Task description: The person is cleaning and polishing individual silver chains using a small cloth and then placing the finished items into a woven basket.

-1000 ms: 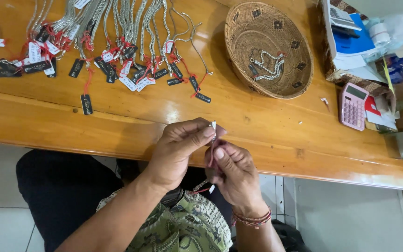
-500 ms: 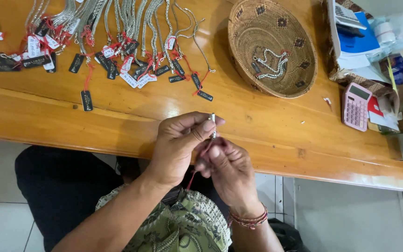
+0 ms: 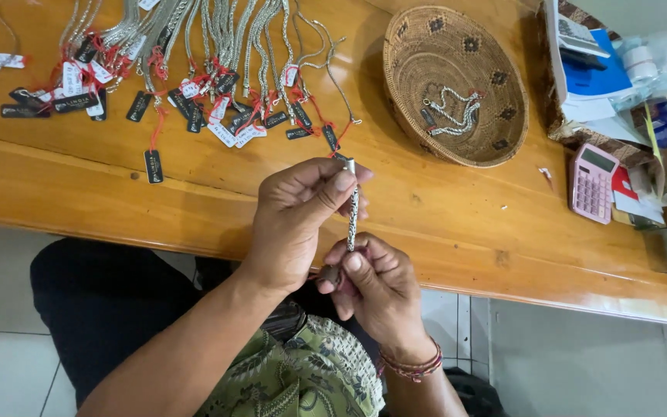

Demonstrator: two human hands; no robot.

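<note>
Since the earlier frame your hands have drawn apart, so the silver chain [image 3: 353, 208] now runs taut and nearly upright between them instead of being bunched at your fingertips.

Far left on the wooden table [image 3: 457, 232] lies a spread of silver chains [image 3: 218, 46], their ends tied with red thread to small black and white tags [image 3: 152, 164]; one black tag sits alone nearer the table edge.

Your left hand [image 3: 295, 220] is closed on the top of the chain, thumb and forefinger pinching it just below its silver end cap, in front of the table edge. Just below and to the right, your right hand [image 3: 376, 286] pinches the lower end of the same chain between thumb and forefinger, with a small dark piece held against the fingers; a beaded bracelet [image 3: 411, 364] circles that wrist.

Further right on the table stands a round woven basket [image 3: 457, 85], with a short silver chain [image 3: 449, 112] lying inside it. Beyond it, near the right edge, a pink calculator [image 3: 591, 183] lies beside a stack of papers and a blue folder [image 3: 592, 73].
</note>
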